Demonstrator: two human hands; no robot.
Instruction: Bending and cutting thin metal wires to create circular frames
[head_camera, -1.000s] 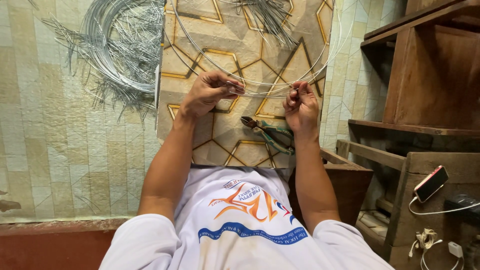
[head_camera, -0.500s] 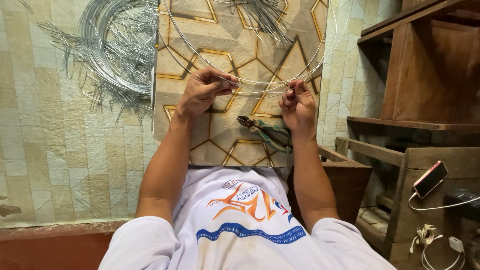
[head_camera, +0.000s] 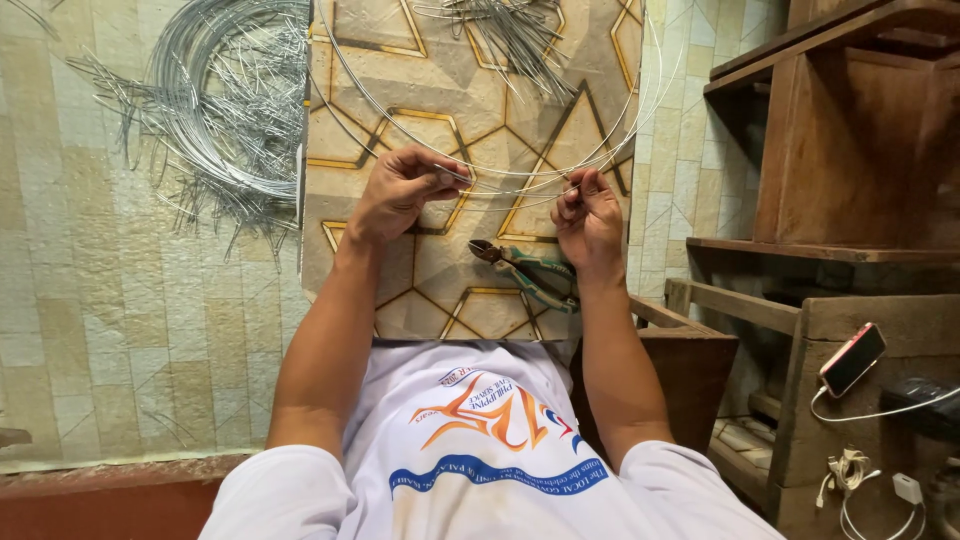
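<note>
Patterned board (head_camera: 450, 110) on lap as surface; wire hoop (head_camera: 400, 140) arcs across it. Left hand (head_camera: 400, 190), right hand (head_camera: 588, 215) — fingers pinching hoop's overlapped ends. Best: keep overlap taut, aligned. Pliers (head_camera: 525, 270) lie beside right wrist.

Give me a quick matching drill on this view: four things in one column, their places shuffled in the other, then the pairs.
Things:
1. pliers
2. wire loop
3. phone
4. wire bundle

Places:
A. lying on the tiled floor left of the patterned board
B. pinched between the left hand and right hand
C. resting on the board below the right hand
D. on the wooden ledge at right, with a white cable

Pairs: 1-C, 2-B, 3-D, 4-A
</note>
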